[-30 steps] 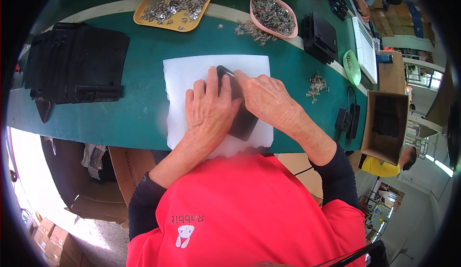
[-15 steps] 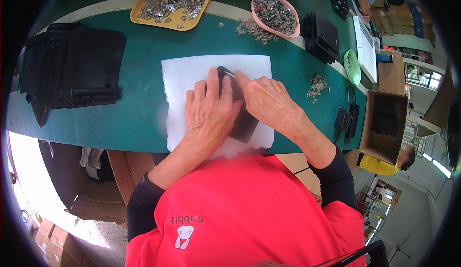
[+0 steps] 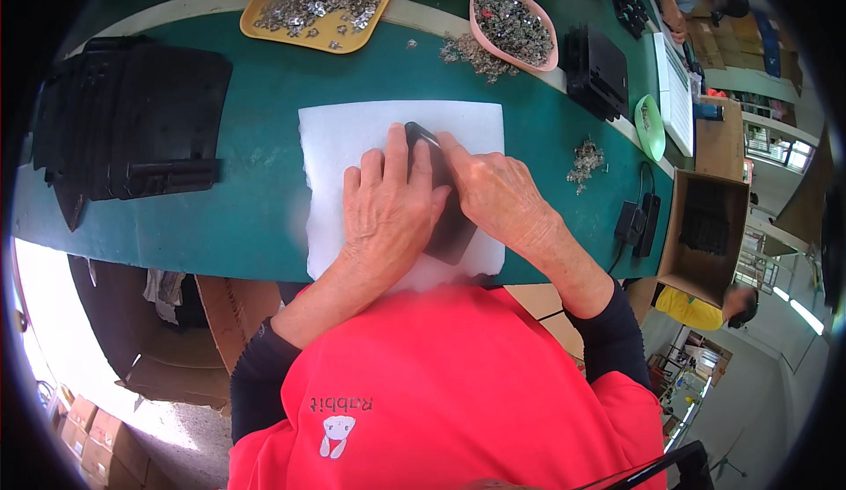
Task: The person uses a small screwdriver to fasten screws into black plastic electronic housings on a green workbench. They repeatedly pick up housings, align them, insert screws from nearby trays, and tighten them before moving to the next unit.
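A dark, flat, oblong panel (image 3: 455,233) lies slanted on a white foam sheet (image 3: 328,137) in front of me. My left hand (image 3: 388,204) rests over its left side, fingers stretched out and lying flat, with the thumb across the panel. Against the panel's upper right side is my right hand (image 3: 504,197), its index finger reaching along the far end and its other fingers curled under. What those curled fingers hold, if anything, is hidden. A shiny light strip shows at the panel's far edge, between the two index fingers.
Small metal parts fill a yellow tray (image 3: 359,39) and a pink bowl (image 3: 548,55); more lie loose beside them. Black panels (image 3: 167,120) are stacked at left. Right are a black stack (image 3: 597,74), a green bowl (image 3: 650,129), a power adapter (image 3: 631,219) and a cardboard box (image 3: 696,277).
My right hand has shifted slightly right and down along the panel's edge. My left hand stays nearly in place on the panel. The whole view has moved a little.
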